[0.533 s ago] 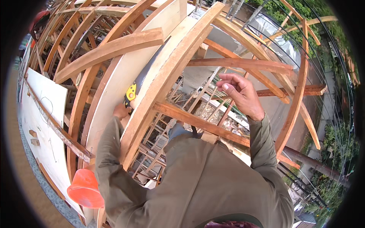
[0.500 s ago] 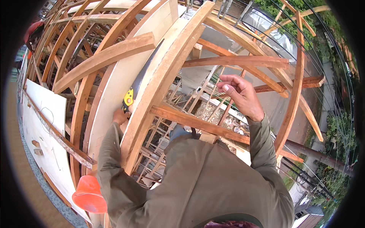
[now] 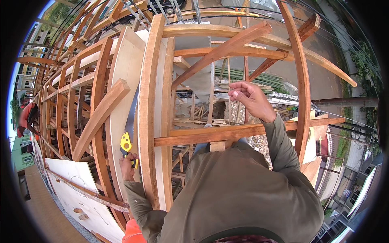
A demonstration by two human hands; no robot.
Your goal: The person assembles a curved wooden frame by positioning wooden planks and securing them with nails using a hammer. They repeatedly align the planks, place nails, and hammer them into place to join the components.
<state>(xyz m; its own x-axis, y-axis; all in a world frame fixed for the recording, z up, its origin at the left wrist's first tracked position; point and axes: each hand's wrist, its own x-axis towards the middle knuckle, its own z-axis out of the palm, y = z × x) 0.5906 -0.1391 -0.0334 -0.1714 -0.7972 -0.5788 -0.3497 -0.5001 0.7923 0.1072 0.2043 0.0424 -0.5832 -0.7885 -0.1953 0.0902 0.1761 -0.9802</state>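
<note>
A handsaw [image 3: 126, 143] with a yellow and black handle lies in the narrow trough between a pale plywood board [image 3: 123, 69] and an upright-looking timber beam [image 3: 152, 101]. Its grey blade points away from me. My left hand [image 3: 128, 166] is closed round the black grip. Over the framing on the right, my right hand [image 3: 254, 101] is raised with fingers loosely bent and thumb apart, and I see nothing in it. Below it a wooden crosspiece [image 3: 243, 132] runs in front of my body.
A loose-ended timber [image 3: 101, 117] juts across on the left. Curved framing [image 3: 298, 81] stands on the right, with a drop to rubble [image 3: 259, 143] beneath. An orange container [image 3: 133, 233] is by my left elbow. Another person [image 3: 27, 117] is at the far left.
The whole view has swung round, so the beams stand straighter. More of the saw's handle shows in my left hand. My right hand stays raised in a similar pose.
</note>
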